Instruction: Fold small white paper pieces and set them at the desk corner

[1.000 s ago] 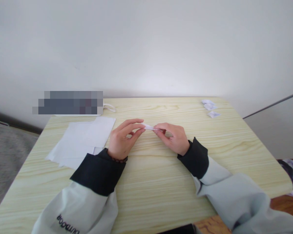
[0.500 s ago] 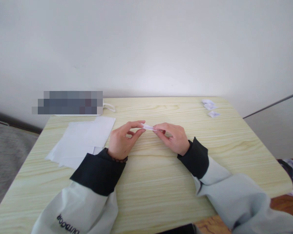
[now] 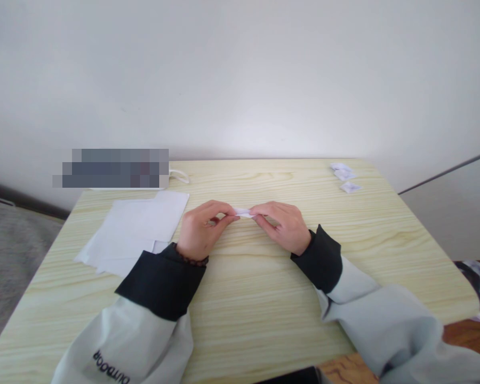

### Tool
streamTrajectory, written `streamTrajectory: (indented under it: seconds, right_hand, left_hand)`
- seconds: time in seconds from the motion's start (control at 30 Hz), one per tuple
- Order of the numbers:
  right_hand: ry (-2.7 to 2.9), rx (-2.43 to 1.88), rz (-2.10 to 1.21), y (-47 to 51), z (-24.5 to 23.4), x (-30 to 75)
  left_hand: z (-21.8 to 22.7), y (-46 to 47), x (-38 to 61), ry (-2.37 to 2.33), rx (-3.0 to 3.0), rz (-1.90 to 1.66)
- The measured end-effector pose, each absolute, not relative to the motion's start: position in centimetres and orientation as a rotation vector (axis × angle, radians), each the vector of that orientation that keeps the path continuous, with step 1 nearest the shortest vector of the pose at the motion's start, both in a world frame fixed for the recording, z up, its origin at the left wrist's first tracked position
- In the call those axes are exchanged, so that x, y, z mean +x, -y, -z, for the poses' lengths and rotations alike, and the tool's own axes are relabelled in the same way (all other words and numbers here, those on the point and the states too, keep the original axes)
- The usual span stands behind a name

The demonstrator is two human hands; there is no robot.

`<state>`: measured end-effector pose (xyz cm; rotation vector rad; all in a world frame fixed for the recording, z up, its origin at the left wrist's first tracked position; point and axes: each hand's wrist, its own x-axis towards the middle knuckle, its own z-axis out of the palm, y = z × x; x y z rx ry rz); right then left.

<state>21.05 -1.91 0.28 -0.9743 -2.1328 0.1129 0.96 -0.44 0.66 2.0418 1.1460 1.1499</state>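
Note:
A small piece of folded white paper [image 3: 244,213] is stretched between my two hands above the middle of the table. My left hand [image 3: 203,226] pinches its left end between thumb and fingers. At the right end, my right hand [image 3: 284,224] has the same kind of pinch. Both ends of the paper are hidden under my fingertips. Left of my left hand lies a loose, overlapping stack of white paper sheets [image 3: 130,226], partly behind my sleeve.
Several small folded white paper pieces [image 3: 343,172] lie at the back right of the wooden table [image 3: 256,298]. A blurred-out object [image 3: 116,170] with a white cord [image 3: 180,175] sits at the back left. The white wall [image 3: 240,80] rises behind the table.
The left end of the folded paper has come down a little, so it now lies nearly level. My left fingers have closed lower on it. My right hand has hardly moved.

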Motion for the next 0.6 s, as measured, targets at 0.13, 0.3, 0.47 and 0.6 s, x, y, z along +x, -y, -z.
streamTrajectory:
  seconds: [0.13,0.3,0.47,0.6]
  right_hand:
    - [2.106,-1.026,-0.133,1.89,-0.25,20.95]
    - [2.066,-1.052,-0.215,1.99,-0.37,20.86]
    - [1.992,-1.147,-0.327,2.02,-0.34,20.77]
    - [1.951,-1.151,-0.424,1.95,-0.23,20.73]
  left_hand:
    - [-0.84,0.43,1.03,-1.171,2.003,-1.104]
    - [-0.76,0.38,1.09,-1.186,1.978,-1.069]
    - [-0.33,0.27,1.04,-1.222,1.885,-1.092]
    - [-0.28,0.28,1.06,-1.234,1.859,-1.064]
